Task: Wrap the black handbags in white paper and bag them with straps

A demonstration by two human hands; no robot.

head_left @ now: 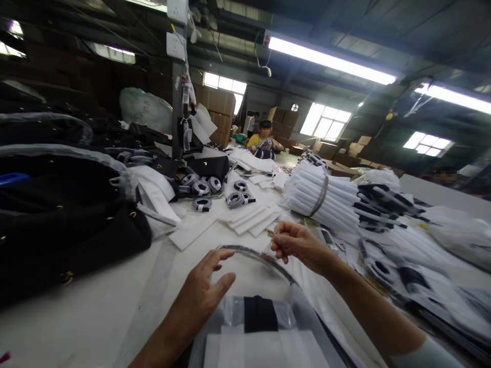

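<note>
My left hand (pixel 203 294) rests with fingers spread on a clear plastic bag (pixel 253 276) that lies on the white table (pixel 88 317) in front of me. Inside the bag I see a black strap (pixel 261 313) and white paper sheets (pixel 261 350). My right hand (pixel 297 244) is closed in a pinch at the bag's far rim, near a small metal piece too small to name.
Black handbags (pixel 65 225) pile up at the left. Rolled grey straps (pixel 203 188) and white paper strips (pixel 249 219) lie ahead. A banded bundle of white wrapped straps (pixel 326 197) and bagged straps (pixel 402 266) fill the right. Another person (pixel 264 140) sits at the far end.
</note>
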